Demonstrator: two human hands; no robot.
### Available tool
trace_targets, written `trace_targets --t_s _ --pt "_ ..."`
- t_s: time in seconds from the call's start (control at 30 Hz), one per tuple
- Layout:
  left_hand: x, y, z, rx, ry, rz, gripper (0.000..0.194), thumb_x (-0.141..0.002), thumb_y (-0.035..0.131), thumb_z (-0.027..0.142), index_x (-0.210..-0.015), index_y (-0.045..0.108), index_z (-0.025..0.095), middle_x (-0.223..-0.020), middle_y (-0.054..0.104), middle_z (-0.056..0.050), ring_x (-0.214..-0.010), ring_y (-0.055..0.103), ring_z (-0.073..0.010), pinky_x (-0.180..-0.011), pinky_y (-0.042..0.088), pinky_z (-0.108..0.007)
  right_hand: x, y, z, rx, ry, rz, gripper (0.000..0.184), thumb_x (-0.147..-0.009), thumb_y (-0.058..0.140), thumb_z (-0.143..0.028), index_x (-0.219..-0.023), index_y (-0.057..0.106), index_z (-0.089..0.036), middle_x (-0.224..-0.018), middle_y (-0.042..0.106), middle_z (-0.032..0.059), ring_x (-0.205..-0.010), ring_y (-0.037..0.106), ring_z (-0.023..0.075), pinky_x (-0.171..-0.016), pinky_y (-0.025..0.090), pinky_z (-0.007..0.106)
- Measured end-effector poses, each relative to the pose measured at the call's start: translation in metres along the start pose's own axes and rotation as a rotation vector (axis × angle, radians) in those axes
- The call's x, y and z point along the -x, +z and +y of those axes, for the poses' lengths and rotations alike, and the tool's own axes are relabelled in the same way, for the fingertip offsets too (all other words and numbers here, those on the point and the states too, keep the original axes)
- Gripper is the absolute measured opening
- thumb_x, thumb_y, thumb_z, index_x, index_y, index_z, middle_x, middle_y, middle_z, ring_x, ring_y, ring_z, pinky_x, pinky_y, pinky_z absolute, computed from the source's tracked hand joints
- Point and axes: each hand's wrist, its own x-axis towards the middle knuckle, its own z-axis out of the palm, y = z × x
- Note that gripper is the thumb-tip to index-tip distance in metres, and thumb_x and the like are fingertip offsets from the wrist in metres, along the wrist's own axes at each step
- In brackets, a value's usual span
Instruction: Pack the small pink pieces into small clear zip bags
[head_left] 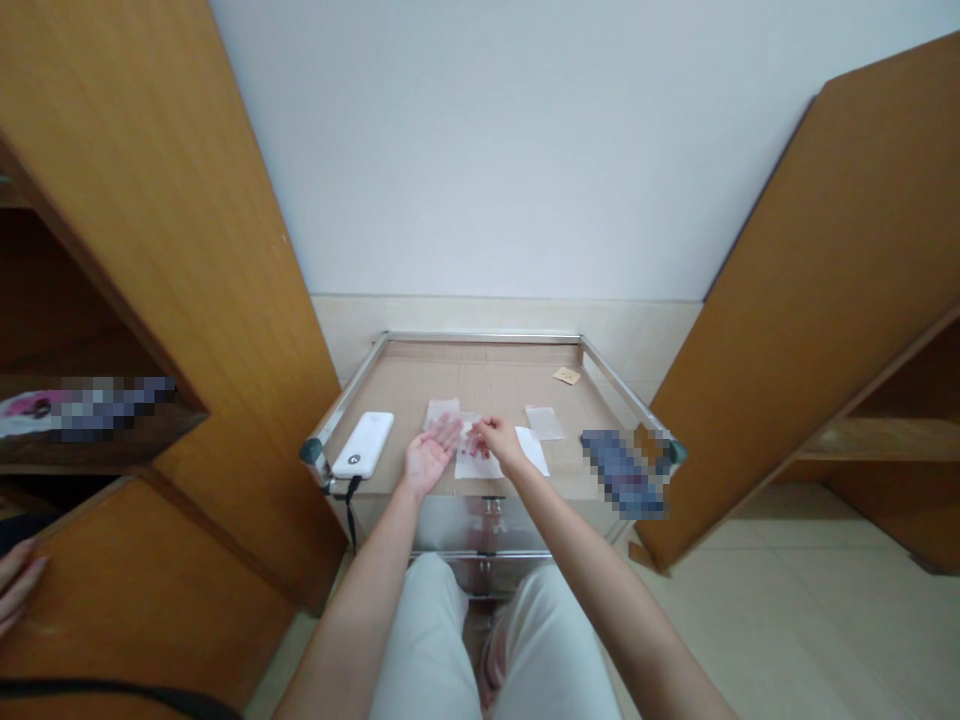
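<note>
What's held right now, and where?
Left hand open, palm up, empty. Right hand pinches over the white paper; can't tell if anything's held.

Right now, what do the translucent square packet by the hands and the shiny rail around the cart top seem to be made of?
The packet looks like thin plastic film, from its milky sheen, though waxed paper is possible. The rail looks like polished metal, probably steel, from the bright streak along it.
</note>
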Motion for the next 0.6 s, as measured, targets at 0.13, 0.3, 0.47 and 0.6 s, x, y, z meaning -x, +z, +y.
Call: trace_targets --t_s 0.13,0.3,0.47,0.6 --pt "0.002 0.004 0.001 0.003 -0.012 0.012 0.038 -0.073 0.033 0.021 -0.104 0.051 0.009 -0.099 0.060 -0.014 -0.102 0.050 -0.0195 -0.087 0.037 -0.035 -0.001 -0.002 -0.001 -0.037 0.002 0.033 0.007 -0.060 0.048 -0.019 -0.057 0.043 -0.017 -0.044 0.053 -0.0034 -0.030 0.043 0.0071 -0.029 0.025 0.017" --pt "0.004 0.009 0.003 -0.007 0.014 0.050 0.036 -0.077 0.034 0.035 -0.092 0.056 0.011 -0.092 0.062 -0.012 -0.094 0.055 -0.0198 -0.083 0.040 -0.034 0.000 -0.006 -0.006 0.025 -0.056 0.078 0.006 -0.060 0.047 -0.016 -0.055 0.044 -0.017 -0.041 0.046 -0.0059 -0.031 0.040 0.0056 -0.031 0.027 0.016" --pt "0.002 0.009 0.001 -0.162 -0.005 0.085 0.029 -0.076 0.043 0.033 -0.083 0.058 0.010 -0.081 0.064 -0.010 -0.076 0.060 -0.0146 -0.073 0.044 -0.026 0.002 -0.012 -0.015 0.172 -0.029 -0.100 0.016 -0.061 0.052 -0.025 -0.049 0.048 -0.014 -0.038 0.039 -0.0065 -0.034 0.032 0.0039 -0.033 0.023 0.017" --pt "-0.001 0.007 -0.006 -0.312 0.023 0.126 0.011 -0.068 0.056 0.020 -0.074 0.059 0.011 -0.069 0.064 -0.004 -0.062 0.058 -0.0087 -0.063 0.043 -0.019 0.005 -0.014 -0.019 0.258 -0.022 -0.274 0.020 -0.059 0.056 -0.031 -0.053 0.055 -0.012 -0.040 0.040 -0.0061 -0.037 0.030 0.0032 -0.036 0.021 0.017"
